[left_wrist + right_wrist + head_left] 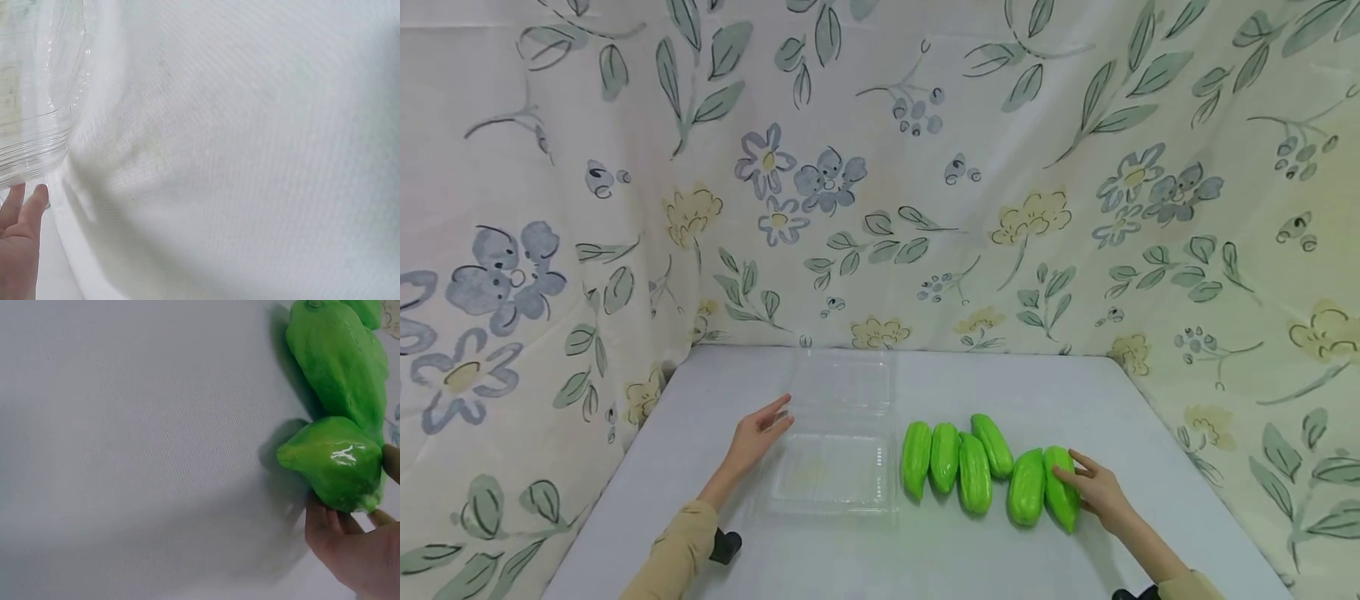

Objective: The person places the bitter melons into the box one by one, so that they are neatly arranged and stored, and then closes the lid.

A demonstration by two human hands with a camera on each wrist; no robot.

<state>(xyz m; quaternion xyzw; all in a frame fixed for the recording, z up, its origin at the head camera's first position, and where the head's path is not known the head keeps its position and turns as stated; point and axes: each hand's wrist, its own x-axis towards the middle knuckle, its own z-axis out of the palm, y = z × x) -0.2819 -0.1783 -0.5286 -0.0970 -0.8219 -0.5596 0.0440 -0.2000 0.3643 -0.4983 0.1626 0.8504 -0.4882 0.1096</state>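
At the right end of a row, my right hand (1097, 487) holds a glossy green, ribbed, elongated fruit (1063, 492) between thumb and fingers. Seen from the right wrist, that fruit (337, 462) has its pointed end facing left, with the fingers (325, 531) curled at its side. Beside it lies another green fruit (1026, 487). My left hand (758, 437) is by the left side of an opened clear plastic clamshell box (831, 508), fingers extended and apart. In the left wrist view, the fingertips (39, 195) are right at the ridged edge of the box (31, 153).
Several more green fruits, among them one set farther back (992, 446), lie between the box and the right hand. The box's lid (842, 383) lies flat behind its base. A white table (955, 558) carries everything, with a floral cloth (880, 167) hanging behind and at the sides.
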